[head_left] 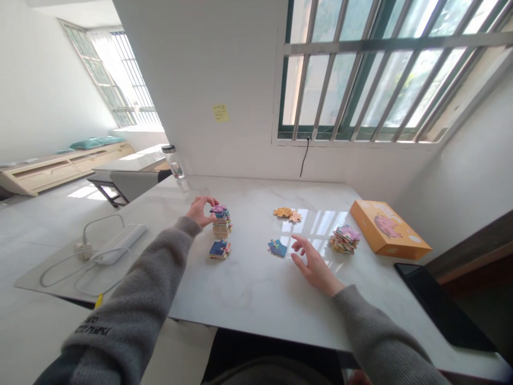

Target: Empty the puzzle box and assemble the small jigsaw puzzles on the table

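Observation:
My left hand [201, 212] is at the top of a tall stack of puzzle pieces [222, 226], its thumb and fingers closed around the edge of a pink-purple puzzle piece [218, 209]. Just in front of that stack lies a shorter pile of dark blue puzzle pieces [219, 249]. My right hand [308, 262] hovers with fingers apart, holding nothing, beside a few blue puzzle pieces [277, 247]. Farther back are orange-yellow puzzle pieces [284, 212]. A messier pile of puzzle pieces [344, 239], pink on top, stands to the right of my right hand.
An orange box [385, 230] sits at the right, with a black tablet-like slab [441, 305] along that edge. A clear bottle [174, 163] stands at the back left corner. On the left lie a white power strip [120, 245] and cables. The wall borders the table's far side.

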`<state>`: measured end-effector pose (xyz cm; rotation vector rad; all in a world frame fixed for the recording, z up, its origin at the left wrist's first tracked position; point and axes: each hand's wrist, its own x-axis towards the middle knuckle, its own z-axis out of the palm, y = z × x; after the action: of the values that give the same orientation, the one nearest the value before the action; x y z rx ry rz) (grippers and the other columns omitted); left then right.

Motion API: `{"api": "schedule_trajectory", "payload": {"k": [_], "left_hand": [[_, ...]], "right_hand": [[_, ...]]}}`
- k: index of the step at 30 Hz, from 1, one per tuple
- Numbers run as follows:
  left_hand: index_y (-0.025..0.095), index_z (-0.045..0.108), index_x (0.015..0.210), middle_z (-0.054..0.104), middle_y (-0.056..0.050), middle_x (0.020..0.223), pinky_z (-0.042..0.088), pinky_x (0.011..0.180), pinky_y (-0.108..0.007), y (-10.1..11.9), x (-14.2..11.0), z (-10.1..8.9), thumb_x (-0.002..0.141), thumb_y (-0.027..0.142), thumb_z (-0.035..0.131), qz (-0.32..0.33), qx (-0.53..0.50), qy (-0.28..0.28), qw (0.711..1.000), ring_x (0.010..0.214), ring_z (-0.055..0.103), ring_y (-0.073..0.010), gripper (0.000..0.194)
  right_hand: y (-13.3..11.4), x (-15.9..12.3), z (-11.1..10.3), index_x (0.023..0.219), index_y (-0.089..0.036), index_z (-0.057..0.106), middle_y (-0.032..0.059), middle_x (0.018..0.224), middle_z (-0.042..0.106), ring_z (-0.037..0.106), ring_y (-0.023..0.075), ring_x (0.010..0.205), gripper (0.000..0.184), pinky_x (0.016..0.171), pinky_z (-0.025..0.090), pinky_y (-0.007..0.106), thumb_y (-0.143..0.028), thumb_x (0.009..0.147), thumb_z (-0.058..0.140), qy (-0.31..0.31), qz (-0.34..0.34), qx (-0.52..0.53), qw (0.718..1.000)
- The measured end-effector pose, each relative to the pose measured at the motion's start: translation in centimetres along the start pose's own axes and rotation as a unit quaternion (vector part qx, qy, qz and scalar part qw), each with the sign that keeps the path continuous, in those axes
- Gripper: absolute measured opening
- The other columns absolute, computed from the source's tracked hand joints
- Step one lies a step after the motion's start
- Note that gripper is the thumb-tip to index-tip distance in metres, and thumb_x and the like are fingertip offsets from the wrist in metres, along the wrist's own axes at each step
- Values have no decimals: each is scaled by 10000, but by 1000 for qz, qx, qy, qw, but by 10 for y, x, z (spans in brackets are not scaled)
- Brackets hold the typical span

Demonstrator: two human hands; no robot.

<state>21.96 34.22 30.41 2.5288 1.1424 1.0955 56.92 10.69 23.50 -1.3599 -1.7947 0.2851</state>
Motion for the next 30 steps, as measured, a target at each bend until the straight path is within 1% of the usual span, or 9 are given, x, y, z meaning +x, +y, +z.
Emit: {"api": "schedule_trajectory", "payload": {"k": [3, 10, 15, 18, 20, 22, 25, 27, 30], "left_hand": [[221, 499, 884, 697, -33, 1090, 411, 986, -438, -8, 1, 0, 665, 190, 585, -9, 4, -20, 1000, 1036, 513, -245, 238], [223, 506, 903, 693, -31, 1114, 417, 993, -439, -10, -3, 8, 672, 202, 590, -22, 4, -39, 999, 1060, 517, -247, 247], [214, 538, 934, 683, -52, 1140, 431, 982, -457, -13, -5, 9, 685, 206, 578, 1, 8, -48, 999, 1063, 528, -262, 252], [205, 565, 977, 661, -65, 1170, 422, 1003, -466, 2, -5, 6, 697, 185, 576, 39, 23, -16, 999, 1095, 523, -270, 280], [205, 578, 958, 666, -61, 1106, 414, 1016, -463, 24, -7, 9, 723, 173, 572, 73, 27, 3, 997, 1070, 537, -262, 237], [208, 589, 938, 668, -53, 1019, 433, 994, -436, 53, -12, 21, 761, 169, 562, 108, 10, -13, 994, 1021, 563, -247, 183], [222, 613, 986, 674, -44, 991, 465, 933, -394, 98, -25, 57, 812, 172, 550, 171, -18, -119, 978, 988, 589, -230, 191], [232, 621, 1054, 674, -53, 1070, 475, 925, -401, 121, -35, 88, 820, 176, 566, 203, -10, -188, 961, 1029, 589, -240, 247], [231, 618, 1125, 644, -77, 1194, 488, 933, -415, 138, -45, 128, 778, 205, 649, 191, 5, -201, 961, 1117, 559, -272, 349]], "right_hand": [[0, 0, 0, 1397, -246, 391, 80, 1052, 599, 591, 209, 918, 431, 834, 526, 388, -279, 973, 466, -7, 9, -2, 1000], [3, -1, 3, 1392, -241, 409, 77, 1030, 614, 601, 201, 886, 423, 781, 532, 355, -272, 973, 459, -16, 26, 2, 1000], [1, 0, 3, 1287, -257, 534, 69, 1012, 598, 600, 204, 914, 339, 807, 526, 352, -212, 956, 472, -42, 14, -7, 999], [-1, 1, 2, 1272, -260, 555, 66, 1009, 589, 596, 205, 928, 338, 838, 520, 365, -187, 953, 470, -47, 11, -12, 999], [-2, 1, 2, 1273, -258, 555, 66, 1007, 590, 596, 205, 933, 346, 851, 517, 369, -172, 947, 475, -44, 9, -12, 999], [-1, 1, 3, 1256, -253, 564, 65, 1003, 593, 596, 206, 940, 341, 864, 513, 373, -159, 938, 485, -41, 7, -13, 999], [0, 1, 4, 1226, -242, 576, 64, 995, 592, 594, 208, 950, 321, 877, 507, 378, -150, 931, 489, -42, 7, -15, 999], [1, 1, 4, 1221, -241, 578, 63, 993, 585, 590, 208, 952, 319, 879, 503, 380, -146, 930, 487, -45, 8, -15, 999], [2, 1, 4, 1213, -241, 580, 62, 995, 575, 582, 210, 959, 317, 884, 498, 385, -136, 929, 482, -49, 11, -13, 999]]}}
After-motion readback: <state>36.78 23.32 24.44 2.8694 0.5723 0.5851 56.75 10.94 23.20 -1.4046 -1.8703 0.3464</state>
